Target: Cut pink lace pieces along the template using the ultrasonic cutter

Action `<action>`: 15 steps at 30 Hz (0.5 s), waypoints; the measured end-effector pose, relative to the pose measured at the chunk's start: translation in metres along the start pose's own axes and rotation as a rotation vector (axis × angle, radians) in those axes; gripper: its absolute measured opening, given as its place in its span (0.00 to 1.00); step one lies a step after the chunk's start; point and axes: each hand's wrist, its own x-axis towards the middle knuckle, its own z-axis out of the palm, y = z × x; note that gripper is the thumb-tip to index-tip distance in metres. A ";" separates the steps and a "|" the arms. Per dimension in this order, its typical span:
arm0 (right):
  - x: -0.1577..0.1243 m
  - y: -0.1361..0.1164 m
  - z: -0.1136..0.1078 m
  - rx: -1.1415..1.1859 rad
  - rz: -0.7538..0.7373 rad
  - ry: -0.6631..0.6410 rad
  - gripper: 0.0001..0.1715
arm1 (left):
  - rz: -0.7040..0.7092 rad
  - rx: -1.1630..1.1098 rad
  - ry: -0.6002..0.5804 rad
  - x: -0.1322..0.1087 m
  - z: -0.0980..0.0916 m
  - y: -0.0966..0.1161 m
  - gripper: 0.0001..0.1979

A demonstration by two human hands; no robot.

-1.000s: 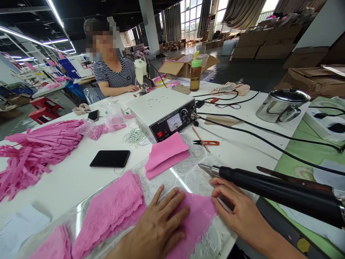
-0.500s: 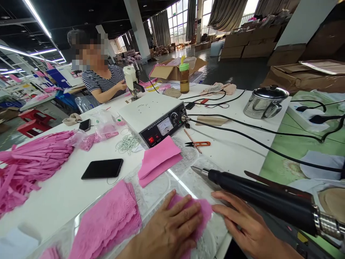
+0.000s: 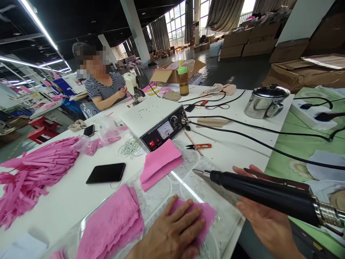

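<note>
My left hand (image 3: 179,228) lies flat with its fingers spread on a pink fabric piece (image 3: 208,217), pressing it on the clear mat (image 3: 229,223). Under and behind the black handheld tool (image 3: 258,190), my right hand (image 3: 264,212) has its fingers apart; fingertips show above the tool and the thumb below it. The metal tip of the tool points left over the mat. To the left lies a stack of scalloped pink pieces (image 3: 113,223). Folded smooth pink fabric (image 3: 160,163) rests farther back, before the control box (image 3: 164,129).
A black phone (image 3: 106,173), pink strips (image 3: 45,162) and tangled cords (image 3: 129,146) lie left. Orange-handled snips (image 3: 202,146) sit behind the tool. Black cables (image 3: 242,138) cross toward a steel pot (image 3: 265,102). Another person (image 3: 104,88) sits at a machine across the table.
My right hand has moved from the mat's edge up and right, behind the black tool. My left hand still lies on the pink piece. The view has shifted slightly.
</note>
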 end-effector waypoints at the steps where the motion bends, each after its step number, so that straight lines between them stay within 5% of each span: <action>1: 0.003 -0.005 0.004 0.080 0.009 0.012 0.31 | -0.011 -0.005 0.004 0.000 -0.001 0.000 0.23; 15: 0.021 -0.025 0.034 0.470 0.068 0.151 0.23 | -0.053 -0.062 -0.030 0.001 -0.006 0.003 0.24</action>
